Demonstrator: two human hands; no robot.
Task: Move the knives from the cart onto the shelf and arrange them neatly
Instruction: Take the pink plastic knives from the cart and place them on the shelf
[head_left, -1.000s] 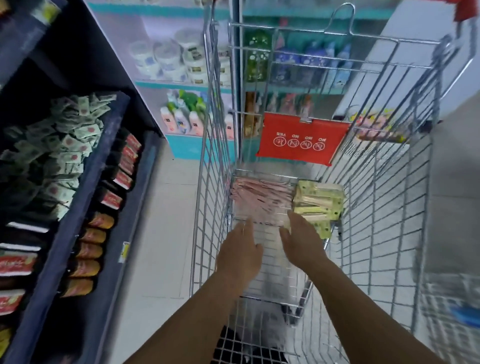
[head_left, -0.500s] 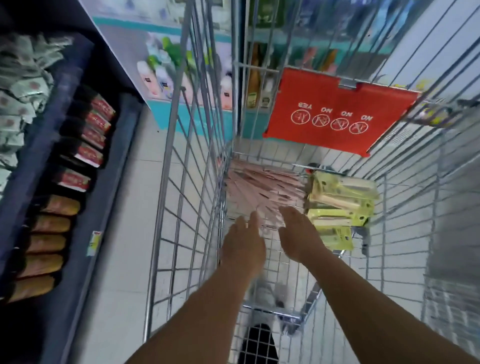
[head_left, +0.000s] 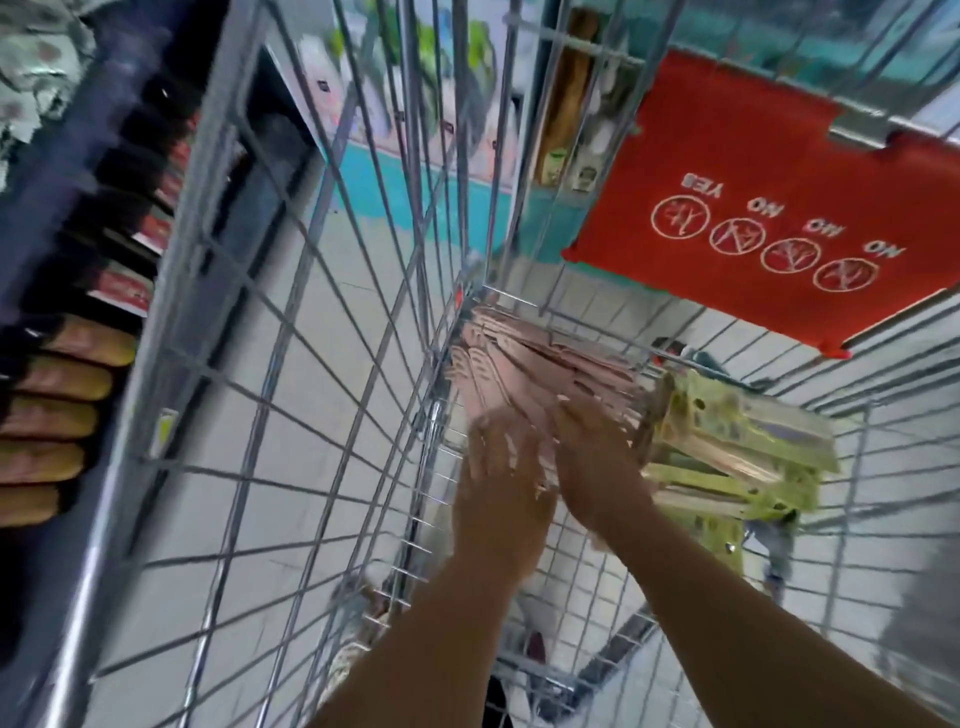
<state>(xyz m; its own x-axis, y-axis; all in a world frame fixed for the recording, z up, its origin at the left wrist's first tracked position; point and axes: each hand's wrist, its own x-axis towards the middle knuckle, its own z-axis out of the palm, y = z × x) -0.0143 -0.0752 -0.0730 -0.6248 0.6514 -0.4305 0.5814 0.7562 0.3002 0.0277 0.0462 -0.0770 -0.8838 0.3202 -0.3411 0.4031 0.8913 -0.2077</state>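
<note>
Both hands have dropped deeper into the cart (head_left: 291, 291) since a second ago, and the view has tipped down after them. Now the left hand (head_left: 498, 493) and the right hand (head_left: 597, 467) lie flat, fingers straight, on the near end of the pink knife packs (head_left: 524, 364); neither grip has closed. Those packs form a fanned stack of thin flat cards on the wire floor in the far left corner, long axes running from the hands toward that corner. Just to their right sit the green knife packs (head_left: 737, 436), glossy and blister-fronted, nearer the right hand. Left of the cart, outside the mesh, stands the dark shelf (head_left: 47, 249). Motion blur hides finer texture.
</note>
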